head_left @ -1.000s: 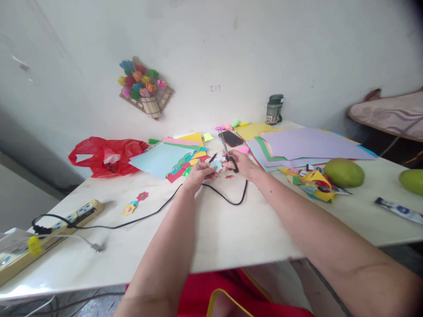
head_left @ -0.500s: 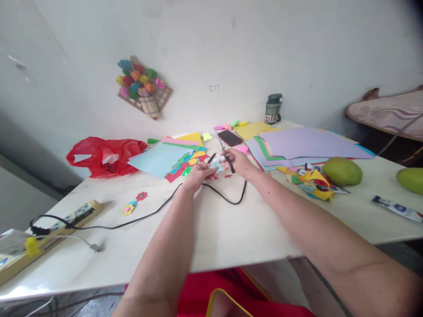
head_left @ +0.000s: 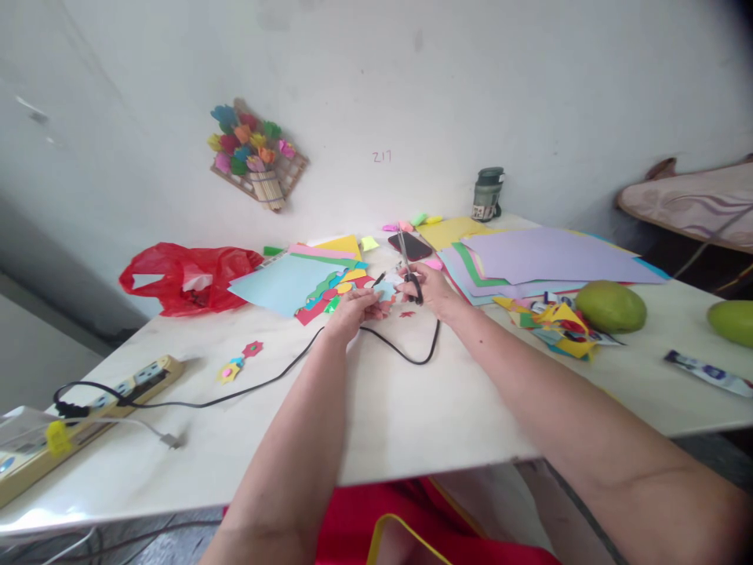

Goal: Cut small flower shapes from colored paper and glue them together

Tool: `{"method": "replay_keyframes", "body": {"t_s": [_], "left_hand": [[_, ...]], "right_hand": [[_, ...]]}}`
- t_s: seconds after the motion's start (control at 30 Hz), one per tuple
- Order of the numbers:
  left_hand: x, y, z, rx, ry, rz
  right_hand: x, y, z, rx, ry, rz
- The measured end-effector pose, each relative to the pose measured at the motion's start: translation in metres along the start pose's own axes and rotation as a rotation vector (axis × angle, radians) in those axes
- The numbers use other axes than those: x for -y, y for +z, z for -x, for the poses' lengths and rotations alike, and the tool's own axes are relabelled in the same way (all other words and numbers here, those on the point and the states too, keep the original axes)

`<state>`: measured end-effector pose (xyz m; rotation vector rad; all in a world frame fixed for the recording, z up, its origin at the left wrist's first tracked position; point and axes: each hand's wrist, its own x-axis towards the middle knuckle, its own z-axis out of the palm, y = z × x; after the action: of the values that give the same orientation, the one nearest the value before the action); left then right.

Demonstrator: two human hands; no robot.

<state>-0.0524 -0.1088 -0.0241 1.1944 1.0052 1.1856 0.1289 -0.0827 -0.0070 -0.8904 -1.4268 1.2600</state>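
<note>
The left hand (head_left: 356,310), fingers pinched together, grips a small light-blue paper piece (head_left: 386,292) between the two hands. The right hand (head_left: 432,290) curls around the black-handled scissors (head_left: 418,289), whose blades point forward, away from it. Cut paper shapes (head_left: 329,297) lie just left of the left hand.

Scissors (head_left: 417,291) before the phone (head_left: 416,248) on the table (head_left: 412,416), bag (head_left: 170,271) left, paper stack (head_left: 547,255) right
</note>
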Motion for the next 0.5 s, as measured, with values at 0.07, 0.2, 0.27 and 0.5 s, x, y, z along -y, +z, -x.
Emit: {"method": "replay_keyframes", "body": {"t_s": [0.07,0.2,0.27,0.5], "left_hand": [[-0.0011,0.0007,0.0005,0.007,-0.001,-0.005],[-0.0016,0.0017,0.0016,0.029,-0.011,-0.01],[-0.0013,0.0022,0.0015,0.049,-0.007,-0.015],[-0.0054,0.0048,-0.0013,-0.014,-0.067,0.053]], "right_hand": [[-0.0031,-0.0001,-0.0016,0.005,-0.004,-0.03],[-0.006,0.0022,-0.0033,0.002,-0.027,-0.088],[-0.0049,0.004,-0.003,-0.017,-0.039,-0.097],[-0.0043,0.005,-0.004,-0.025,-0.047,-0.07]]}}
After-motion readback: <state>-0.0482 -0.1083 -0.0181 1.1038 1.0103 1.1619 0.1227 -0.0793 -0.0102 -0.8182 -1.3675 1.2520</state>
